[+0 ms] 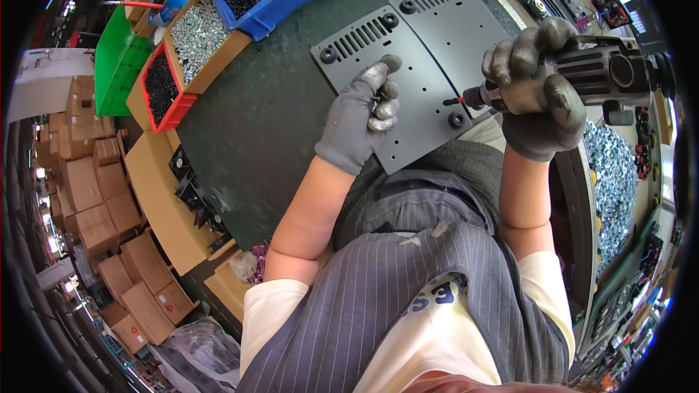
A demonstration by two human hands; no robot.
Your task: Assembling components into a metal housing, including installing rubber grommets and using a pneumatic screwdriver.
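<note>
We press our left hand [358,120] flat on the near grey metal plate [397,84], its fingers [384,91] curled together over what look like a few small screws, though we cannot make them out clearly. Our right hand [535,91] has its fingers clamped around a black power screwdriver [582,73], whose red-tipped bit [455,101] hangs just right of the left fingers, above the plate's near edge and beside a black rubber foot [456,119]. A second slotted plate [455,18] lies beyond the fingers on the dark counter [262,124]. Far left of the fingers sit boxes of silver screws [198,33] and black screws [160,86]. We judge the bit could skid and scratch the plate if it comes down tilted, or nip the left fingers, which are so near; a loosened palm could let the plate twist.
</note>
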